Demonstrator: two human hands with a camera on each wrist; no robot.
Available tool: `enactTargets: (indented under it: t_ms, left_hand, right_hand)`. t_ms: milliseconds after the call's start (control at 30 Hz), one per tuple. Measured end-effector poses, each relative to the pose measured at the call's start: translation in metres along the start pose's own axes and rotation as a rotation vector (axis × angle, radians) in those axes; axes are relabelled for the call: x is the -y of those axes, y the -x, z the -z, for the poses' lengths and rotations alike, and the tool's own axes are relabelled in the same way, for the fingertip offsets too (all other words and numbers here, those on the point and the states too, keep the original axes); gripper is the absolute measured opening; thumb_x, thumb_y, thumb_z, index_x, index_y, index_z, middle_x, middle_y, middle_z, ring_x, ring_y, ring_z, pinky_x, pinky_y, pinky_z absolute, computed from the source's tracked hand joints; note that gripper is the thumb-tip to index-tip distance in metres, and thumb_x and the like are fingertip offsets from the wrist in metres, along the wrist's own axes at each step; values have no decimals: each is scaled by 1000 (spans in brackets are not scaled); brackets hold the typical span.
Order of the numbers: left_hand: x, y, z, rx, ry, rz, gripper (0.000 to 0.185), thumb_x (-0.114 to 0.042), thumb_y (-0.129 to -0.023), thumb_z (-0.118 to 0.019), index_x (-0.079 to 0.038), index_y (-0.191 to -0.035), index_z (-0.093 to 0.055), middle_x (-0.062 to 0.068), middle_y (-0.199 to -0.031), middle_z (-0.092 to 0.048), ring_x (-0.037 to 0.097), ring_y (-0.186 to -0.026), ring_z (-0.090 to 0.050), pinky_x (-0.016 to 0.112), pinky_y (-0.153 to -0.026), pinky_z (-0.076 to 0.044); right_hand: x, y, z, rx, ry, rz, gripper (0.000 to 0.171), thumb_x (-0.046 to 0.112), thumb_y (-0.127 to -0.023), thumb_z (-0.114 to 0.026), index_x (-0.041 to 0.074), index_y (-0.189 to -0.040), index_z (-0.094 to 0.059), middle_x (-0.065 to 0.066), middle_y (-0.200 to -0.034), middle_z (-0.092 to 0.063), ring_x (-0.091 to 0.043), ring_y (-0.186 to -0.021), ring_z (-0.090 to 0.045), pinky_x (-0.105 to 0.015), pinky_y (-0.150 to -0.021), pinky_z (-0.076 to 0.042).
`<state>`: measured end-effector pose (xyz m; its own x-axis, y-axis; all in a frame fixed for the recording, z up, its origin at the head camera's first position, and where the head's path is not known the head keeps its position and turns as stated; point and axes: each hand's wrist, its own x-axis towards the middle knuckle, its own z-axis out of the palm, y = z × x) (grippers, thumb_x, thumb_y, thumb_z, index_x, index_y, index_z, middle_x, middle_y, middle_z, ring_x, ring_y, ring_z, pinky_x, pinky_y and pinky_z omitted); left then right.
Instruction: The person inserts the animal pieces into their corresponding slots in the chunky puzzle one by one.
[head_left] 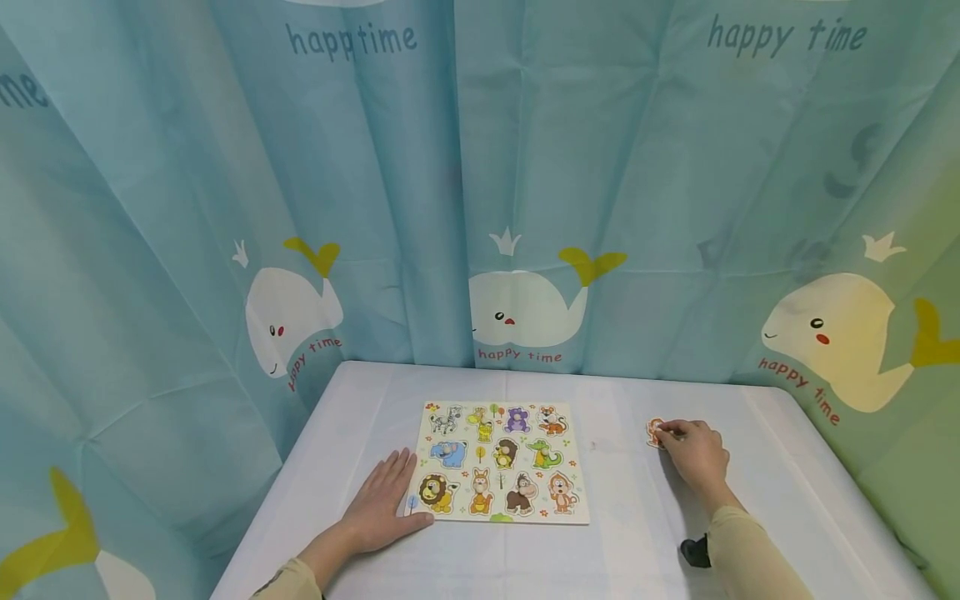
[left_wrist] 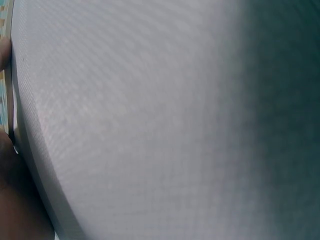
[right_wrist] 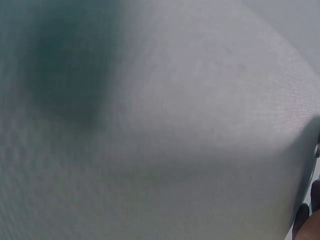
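Blue curtain (head_left: pixel 420 183) with white whales and "happy time" print hangs behind and on both sides of a white table (head_left: pixel 637 533). On the table, centre: a flat puzzle board (head_left: pixel 498 461) with cartoon animal pieces, three rows of four, all seated in the board.

Left hand (head_left: pixel 381 504) lies flat, palm down, on the table at the board's near left corner. Fingers straight and slightly spread, thumb tip touching the board edge. Holds nothing.

Right hand (head_left: pixel 697 454) rests on the table well to the right of the board, fingers curled, fingertips pinching a small orange animal puzzle piece (head_left: pixel 656 432). Piece lies on the table, apart from the board, mostly visible past the fingers at the hand's far left side. Which animal it is, too small to tell.

Beige sleeves on both forearms; a black strap or mount (head_left: pixel 696 552) sits on the right wrist.

Left wrist view: mostly blurred white tablecloth, a sliver of the board's edge and skin at the far left. Right wrist view: blurred white cloth, dark fingertips at the lower right corner only.
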<state>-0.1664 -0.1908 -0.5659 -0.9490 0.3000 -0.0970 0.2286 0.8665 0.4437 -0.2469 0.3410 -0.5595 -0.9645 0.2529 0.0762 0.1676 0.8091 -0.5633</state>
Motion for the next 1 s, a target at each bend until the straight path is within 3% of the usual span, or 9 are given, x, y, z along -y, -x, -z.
enactTargets:
  t_ms: [533,1000]
  left_hand:
    - [-1,1,0,6,6,11,110,-72,-87,-62,-1,-162,-22,15,-170,-17,33,-157,-9,53,-125,-8]
    - [-2,2,1,3,16,9,111,-71,-87,-64,-1,-162,-23,15,-169,-17,35,-156,-9,54,-125,-8]
  right_hand:
    - [1,2,-1,-13,-23,-24,37,29,-98,-66,-4,-113,-69,-31,-118,-58,-51,-111,-46,-69,-89,-33]
    - [6,2,0,-26,-39,-33,36,28,-99,-67,-4,-115,-71,-30,-120,-59,-50,-113,-46,-69,-90,-32]
